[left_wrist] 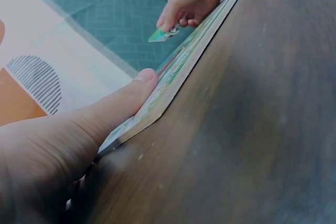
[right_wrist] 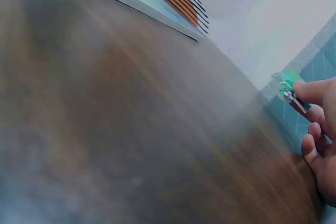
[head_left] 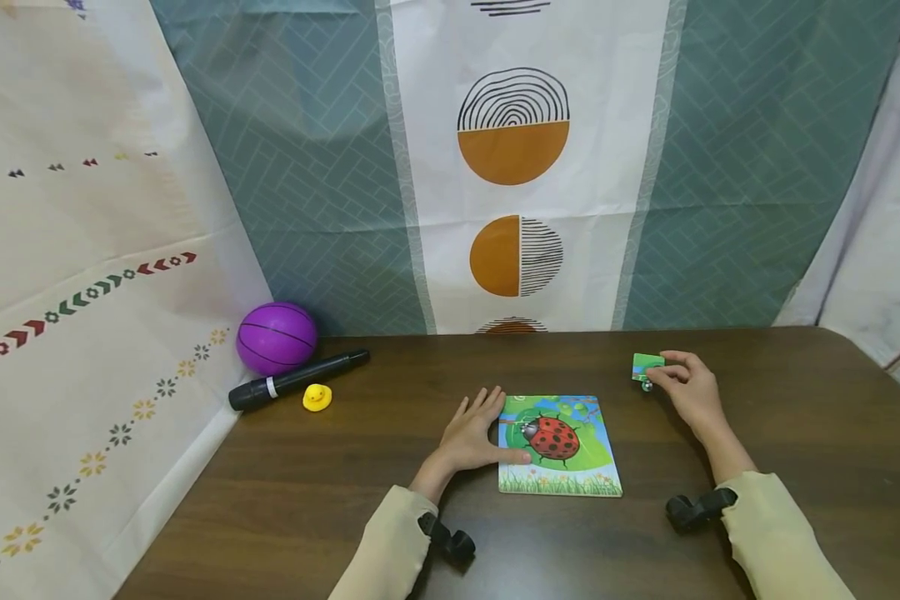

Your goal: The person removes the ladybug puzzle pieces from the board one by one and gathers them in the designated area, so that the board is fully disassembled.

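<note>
1. The left hand (head_left: 471, 440) has its fingers straight and spread at the left edge of the ladybird board (head_left: 558, 446), thumb on its face; the board lies flat on the wooden table (head_left: 570, 550);
2. The right hand (head_left: 693, 396) pinches a small green piece (head_left: 647, 364) between thumb and fingers; the piece is well apart from the board, to its right;
3. A purple ball (head_left: 276, 337), a black rod (head_left: 300, 381) and a yellow duck (head_left: 317, 397) sit close together at left.

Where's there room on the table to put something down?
Bare tabletop lies between the yellow toy duck and the left hand, between the ladybug board and the right hand, and right of the right sleeve. The back left corner is crowded: the purple basketball, black rod and duck sit close together.
</note>
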A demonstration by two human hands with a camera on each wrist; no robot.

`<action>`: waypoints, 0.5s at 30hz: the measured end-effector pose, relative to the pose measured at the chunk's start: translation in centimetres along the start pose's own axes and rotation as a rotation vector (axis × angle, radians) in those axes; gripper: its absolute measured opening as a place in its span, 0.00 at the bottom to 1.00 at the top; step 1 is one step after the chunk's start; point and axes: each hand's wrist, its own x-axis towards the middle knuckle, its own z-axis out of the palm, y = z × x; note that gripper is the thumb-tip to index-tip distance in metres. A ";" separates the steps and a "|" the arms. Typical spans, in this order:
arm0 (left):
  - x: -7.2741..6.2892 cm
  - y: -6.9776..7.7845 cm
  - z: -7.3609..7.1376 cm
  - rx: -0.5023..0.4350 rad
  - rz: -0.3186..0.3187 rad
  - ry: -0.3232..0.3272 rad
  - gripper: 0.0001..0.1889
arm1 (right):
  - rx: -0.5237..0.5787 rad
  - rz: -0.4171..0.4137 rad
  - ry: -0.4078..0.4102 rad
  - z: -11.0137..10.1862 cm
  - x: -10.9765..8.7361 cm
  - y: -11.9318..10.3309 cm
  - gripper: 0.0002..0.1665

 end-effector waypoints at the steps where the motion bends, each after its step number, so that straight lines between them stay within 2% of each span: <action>1: 0.0 0.0 0.0 -0.003 0.001 0.000 0.55 | -0.022 -0.012 0.000 -0.1 0.1 0.1 0.35; 15: -0.1 0.0 0.0 -0.026 0.003 -0.006 0.55 | -0.350 -0.130 -0.059 0.4 0.6 0.9 0.28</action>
